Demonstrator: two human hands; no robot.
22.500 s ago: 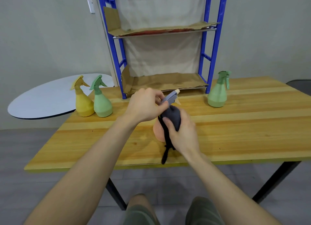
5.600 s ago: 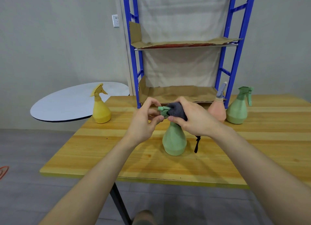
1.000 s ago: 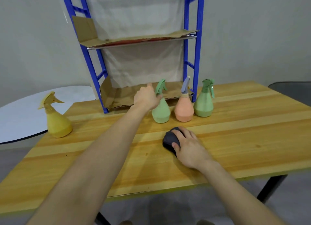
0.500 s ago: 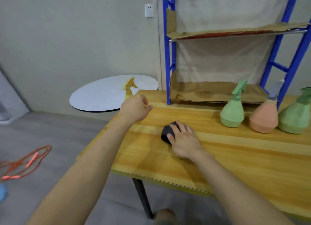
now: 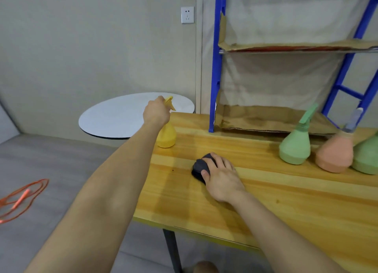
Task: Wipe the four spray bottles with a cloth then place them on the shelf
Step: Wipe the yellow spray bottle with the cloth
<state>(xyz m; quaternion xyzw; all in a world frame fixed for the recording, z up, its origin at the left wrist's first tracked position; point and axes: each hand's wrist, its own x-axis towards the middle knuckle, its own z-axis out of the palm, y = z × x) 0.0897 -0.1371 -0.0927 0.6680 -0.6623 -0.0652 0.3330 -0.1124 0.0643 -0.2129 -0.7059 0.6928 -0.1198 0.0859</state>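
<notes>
at table's left end, left hand point(image 5: 156, 112) grips upright yellow bottle point(image 5: 166, 134), nozzle rightward.

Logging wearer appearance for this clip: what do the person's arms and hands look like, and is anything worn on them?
Both forearms are bare up to the frame edge, with no sleeves showing. The left hand and right hand wear no gloves, and no rings, watch or wristband are visible. No markings stand out.

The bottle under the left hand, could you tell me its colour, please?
Yellow: the spray bottle shows best in the head view.
</notes>
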